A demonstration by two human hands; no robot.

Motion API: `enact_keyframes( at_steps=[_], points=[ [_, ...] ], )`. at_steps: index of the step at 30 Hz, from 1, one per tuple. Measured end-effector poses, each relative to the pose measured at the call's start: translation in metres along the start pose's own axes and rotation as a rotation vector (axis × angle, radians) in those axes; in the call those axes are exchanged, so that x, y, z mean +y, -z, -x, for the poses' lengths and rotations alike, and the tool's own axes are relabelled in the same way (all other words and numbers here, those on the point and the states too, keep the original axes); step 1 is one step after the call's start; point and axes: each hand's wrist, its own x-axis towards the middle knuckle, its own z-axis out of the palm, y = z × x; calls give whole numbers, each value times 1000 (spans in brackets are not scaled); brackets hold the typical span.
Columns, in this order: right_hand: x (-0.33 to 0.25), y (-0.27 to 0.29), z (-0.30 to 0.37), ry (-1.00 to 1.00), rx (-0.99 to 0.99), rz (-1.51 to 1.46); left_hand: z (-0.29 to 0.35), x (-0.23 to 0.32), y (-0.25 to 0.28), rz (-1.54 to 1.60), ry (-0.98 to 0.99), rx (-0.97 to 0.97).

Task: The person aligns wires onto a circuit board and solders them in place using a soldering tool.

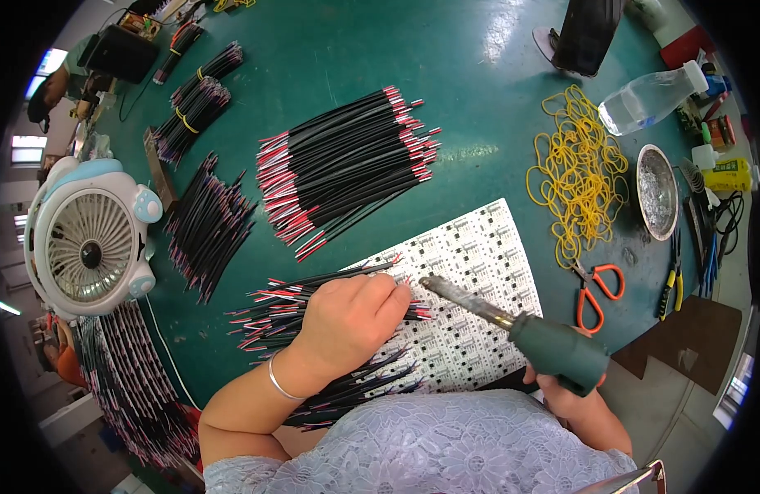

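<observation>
The left hand presses a wire onto the white board at centre, fingers closed on it; the right hand grips the soldering iron, tip near that wire; many wires wait above on the counter; most of the work seems left.

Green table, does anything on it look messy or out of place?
Mostly orderly. The yellow rubber bands lie in a loose, tangled heap rather than contained, and a clear plastic bottle lies on its side at the far right. No spill shows.
</observation>
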Motion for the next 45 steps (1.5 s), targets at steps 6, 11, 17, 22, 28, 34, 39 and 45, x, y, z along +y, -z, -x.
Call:
enact_keyframes(
  at_steps=[6, 11, 17, 22, 28, 34, 39, 45],
  points=[
    [1, -5, 6, 18, 167, -436, 0, 5, 2, -12, 13, 5],
    [7, -4, 8, 61, 149, -487, 0, 20, 44, -59, 48, 41],
    [8, -9, 7, 35, 145, -556, 1, 47, 45, -19, 231, -62],
    [20, -7, 17, 72, 65, -480, 11, 40, 10, 18, 228, 44],
    [10, -5, 18, 36, 8, -425, 16, 35, -4, 0, 209, 5],
    [2, -8, 17, -30, 29, -341, 16, 31, -8, 61, 165, 150],
    [3, -8, 13, 156, 33, 36, 17, 30, -6, 59, 171, 95],
    [-1, -7, 13, 26, 54, -286, 18, 30, 1, 181, 279, 76]
  ],
)
